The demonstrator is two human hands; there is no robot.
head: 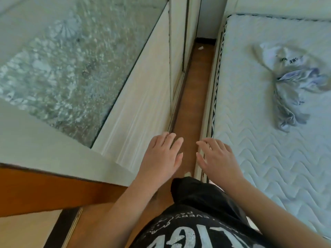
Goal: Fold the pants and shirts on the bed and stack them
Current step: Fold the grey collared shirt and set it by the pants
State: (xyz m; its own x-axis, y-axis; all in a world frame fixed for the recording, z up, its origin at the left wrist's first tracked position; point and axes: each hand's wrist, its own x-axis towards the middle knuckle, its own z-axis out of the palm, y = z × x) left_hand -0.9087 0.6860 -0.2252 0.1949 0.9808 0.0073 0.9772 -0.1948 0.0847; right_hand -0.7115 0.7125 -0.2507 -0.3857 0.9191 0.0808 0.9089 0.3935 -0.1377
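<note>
A crumpled heap of pale clothes [288, 81] lies on the bare quilted mattress [259, 158] at the right: a white garment with black lettering on top, a bluish-grey one below it. My left hand [163, 154] and my right hand [215, 156] are held out in front of me, palms down, fingers spread, holding nothing. Both hover over the narrow floor gap beside the bed, well short of the clothes. My right hand is above the mattress's near-left edge.
A wooden floor strip [193, 97] runs between the bed and a white wardrobe [143, 104] with a patterned glass door [71, 59]. A small white scrap [200, 48] lies at the far end of the strip. I wear a black printed shirt [193, 228].
</note>
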